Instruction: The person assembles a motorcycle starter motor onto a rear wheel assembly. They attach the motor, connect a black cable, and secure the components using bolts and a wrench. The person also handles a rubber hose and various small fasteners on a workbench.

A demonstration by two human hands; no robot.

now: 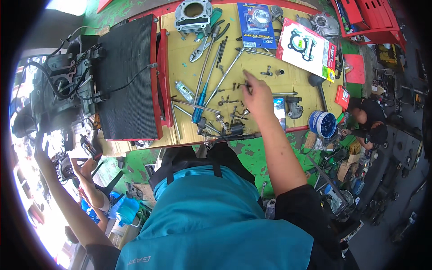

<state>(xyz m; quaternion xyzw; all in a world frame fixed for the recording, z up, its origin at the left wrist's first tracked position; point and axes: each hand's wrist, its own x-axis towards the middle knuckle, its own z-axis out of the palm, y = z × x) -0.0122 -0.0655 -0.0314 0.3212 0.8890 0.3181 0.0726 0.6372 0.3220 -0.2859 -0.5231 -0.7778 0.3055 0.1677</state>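
Observation:
My right hand (257,95) is over the middle of the cardboard-covered table, with the index finger reaching forward and the other fingers curled. A small dark piece shows at its fingertips, too small to name. Loose bolts (230,100) lie just left of it, and a small bracket (267,71) and a metal sleeve (280,72) lie beyond. At the far left, my left hand (41,153) is beside the motorcycle engine (67,76); glare hides its fingers. A blue-handled screwdriver (199,105), a long ratchet handle (229,69) and an adjustable wrench (198,51) lie between the hands.
A cylinder block (193,17), a boxed piston (256,24) and a gasket packet (306,48) lie along the far side. A ribbed black mat (126,81) covers a red stand at left. A blue tub (322,124) stands at the right corner. Two other people (371,121) are nearby.

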